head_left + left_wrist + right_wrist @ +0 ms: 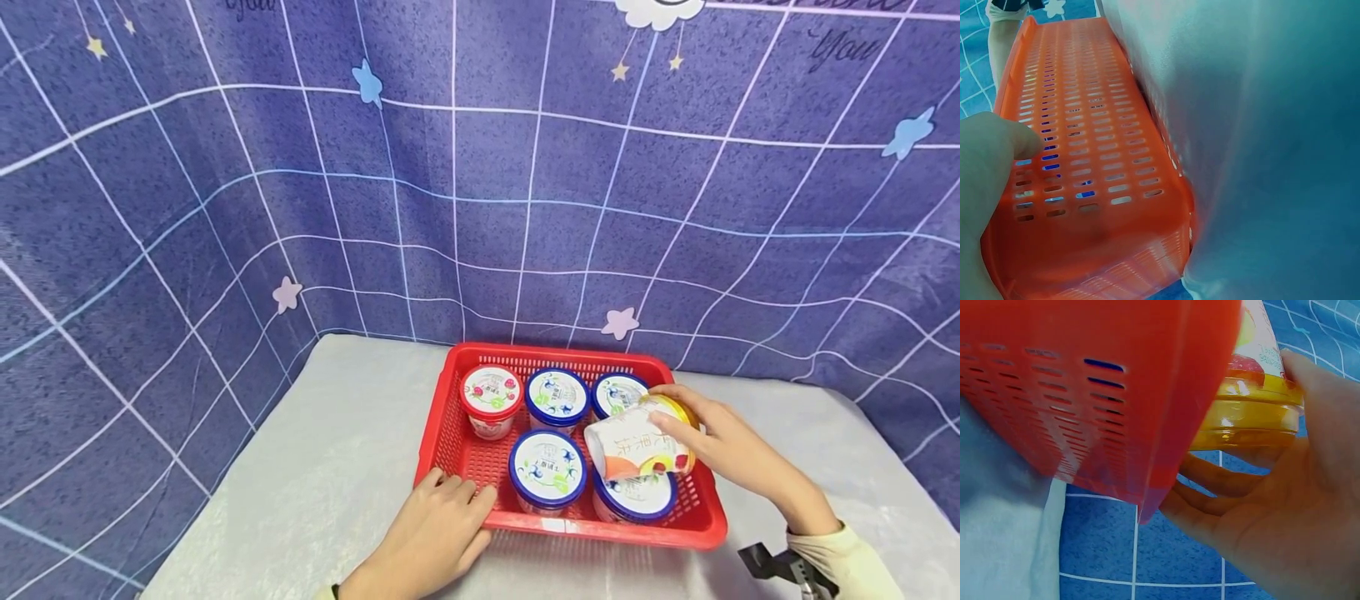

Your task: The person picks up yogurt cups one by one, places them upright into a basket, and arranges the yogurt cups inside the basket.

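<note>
My right hand (720, 433) holds a white fruit-print cup (630, 442) with a yellow lid. The cup lies tilted on its side above the right part of a red plastic basket (585, 528), its lid toward my palm. In the right wrist view the yellow lid (1254, 415) shows beyond the basket wall (1141, 394), partly hidden by it. My left hand (431, 533) grips the basket's rim at the front left corner. The left wrist view shows its thumb (1025, 140) against the perforated outside wall (1085, 240).
Inside the basket stand a red-lidded cup (492, 392) at the back left and several blue-lidded cups (547, 468), upright. Two on the right are partly covered by the held cup. A pale cloth (337, 450) covers the table; a blue grid-patterned curtain (495, 225) hangs behind.
</note>
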A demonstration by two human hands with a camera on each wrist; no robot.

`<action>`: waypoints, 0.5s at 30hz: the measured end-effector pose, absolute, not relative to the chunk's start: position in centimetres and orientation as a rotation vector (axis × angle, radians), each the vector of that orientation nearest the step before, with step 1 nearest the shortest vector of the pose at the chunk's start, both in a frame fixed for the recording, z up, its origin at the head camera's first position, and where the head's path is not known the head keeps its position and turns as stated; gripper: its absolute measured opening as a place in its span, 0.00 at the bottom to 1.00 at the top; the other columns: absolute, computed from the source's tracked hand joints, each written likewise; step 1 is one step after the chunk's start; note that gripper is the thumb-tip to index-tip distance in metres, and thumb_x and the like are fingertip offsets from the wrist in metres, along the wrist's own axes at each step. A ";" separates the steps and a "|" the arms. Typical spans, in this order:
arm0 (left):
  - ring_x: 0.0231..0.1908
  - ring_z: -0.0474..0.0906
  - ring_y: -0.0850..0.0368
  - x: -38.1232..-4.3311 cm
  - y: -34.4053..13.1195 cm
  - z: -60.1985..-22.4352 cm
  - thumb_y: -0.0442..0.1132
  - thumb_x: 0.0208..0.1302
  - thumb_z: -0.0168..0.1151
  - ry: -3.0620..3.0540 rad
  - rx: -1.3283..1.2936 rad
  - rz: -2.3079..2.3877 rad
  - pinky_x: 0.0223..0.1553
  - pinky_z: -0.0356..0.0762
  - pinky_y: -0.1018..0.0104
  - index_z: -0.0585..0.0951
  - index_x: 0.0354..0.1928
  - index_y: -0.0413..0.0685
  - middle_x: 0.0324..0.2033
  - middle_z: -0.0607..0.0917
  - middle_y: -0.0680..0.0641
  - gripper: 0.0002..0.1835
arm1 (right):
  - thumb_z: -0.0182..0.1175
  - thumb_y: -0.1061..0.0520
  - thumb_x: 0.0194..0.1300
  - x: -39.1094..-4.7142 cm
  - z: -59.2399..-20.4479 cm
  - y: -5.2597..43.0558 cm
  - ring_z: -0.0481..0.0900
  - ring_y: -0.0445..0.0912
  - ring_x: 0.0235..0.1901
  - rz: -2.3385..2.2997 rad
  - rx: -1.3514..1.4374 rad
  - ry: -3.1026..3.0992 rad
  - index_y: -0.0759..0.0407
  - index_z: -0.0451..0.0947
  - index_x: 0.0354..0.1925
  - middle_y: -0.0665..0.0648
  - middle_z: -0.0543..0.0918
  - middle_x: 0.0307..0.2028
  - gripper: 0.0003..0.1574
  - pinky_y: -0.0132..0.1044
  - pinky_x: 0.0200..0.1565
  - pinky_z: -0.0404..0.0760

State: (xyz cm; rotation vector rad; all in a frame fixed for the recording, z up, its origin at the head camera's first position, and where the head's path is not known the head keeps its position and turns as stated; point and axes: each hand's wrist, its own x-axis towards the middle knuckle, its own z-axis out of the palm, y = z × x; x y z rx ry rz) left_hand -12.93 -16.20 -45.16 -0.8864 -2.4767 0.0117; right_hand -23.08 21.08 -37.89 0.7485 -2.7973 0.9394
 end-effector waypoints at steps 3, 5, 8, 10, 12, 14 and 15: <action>0.24 0.75 0.55 -12.9 -16.3 -45.2 0.51 0.55 0.61 -2.473 -0.883 0.010 0.32 0.66 0.58 0.74 0.35 0.53 0.22 0.77 0.54 0.12 | 0.60 0.46 0.70 -23.1 -37.8 20.7 0.78 0.46 0.48 0.954 0.720 -2.774 0.55 0.73 0.63 0.54 0.82 0.52 0.28 0.38 0.50 0.75; 0.24 0.75 0.55 -12.9 -16.3 -45.2 0.51 0.55 0.61 -2.466 -0.884 0.010 0.32 0.66 0.59 0.75 0.36 0.53 0.22 0.77 0.54 0.12 | 0.62 0.46 0.69 -23.1 -37.6 20.5 0.77 0.49 0.51 0.955 0.693 -2.750 0.55 0.72 0.64 0.57 0.81 0.55 0.30 0.41 0.52 0.73; 0.23 0.75 0.55 -12.9 -16.4 -45.2 0.51 0.55 0.61 -2.455 -0.886 0.009 0.32 0.65 0.59 0.76 0.36 0.53 0.22 0.77 0.54 0.12 | 0.64 0.44 0.66 -23.1 -37.1 19.9 0.76 0.50 0.54 0.946 0.648 -2.712 0.53 0.70 0.65 0.56 0.80 0.56 0.33 0.40 0.51 0.72; 0.23 0.75 0.55 -12.9 -16.4 -45.2 0.51 0.55 0.61 -2.448 -0.887 0.006 0.32 0.65 0.59 0.76 0.37 0.53 0.22 0.77 0.54 0.13 | 0.66 0.43 0.65 -23.1 -36.7 19.5 0.76 0.49 0.54 0.929 0.643 -2.688 0.53 0.69 0.65 0.55 0.78 0.57 0.35 0.36 0.50 0.73; 0.24 0.75 0.55 -12.9 -16.4 -45.2 0.51 0.55 0.61 -2.447 -0.889 0.006 0.32 0.65 0.59 0.76 0.37 0.53 0.22 0.77 0.54 0.13 | 0.67 0.42 0.63 -23.0 -36.3 19.1 0.75 0.47 0.52 0.889 0.660 -2.668 0.53 0.69 0.65 0.53 0.77 0.56 0.37 0.35 0.49 0.75; 0.24 0.75 0.55 -12.9 -16.4 -45.1 0.50 0.55 0.62 -2.449 -0.890 0.005 0.33 0.66 0.59 0.77 0.38 0.53 0.23 0.77 0.54 0.13 | 0.68 0.41 0.62 -22.8 -35.9 18.6 0.75 0.47 0.52 0.852 0.687 -2.656 0.53 0.69 0.66 0.53 0.76 0.56 0.39 0.39 0.49 0.77; 0.25 0.76 0.55 -12.9 -16.4 -45.1 0.50 0.55 0.62 -2.451 -0.891 0.006 0.33 0.67 0.58 0.77 0.38 0.53 0.23 0.77 0.54 0.13 | 0.68 0.41 0.62 -22.7 -35.7 18.4 0.75 0.48 0.51 0.832 0.702 -2.648 0.54 0.70 0.66 0.54 0.75 0.56 0.40 0.42 0.49 0.78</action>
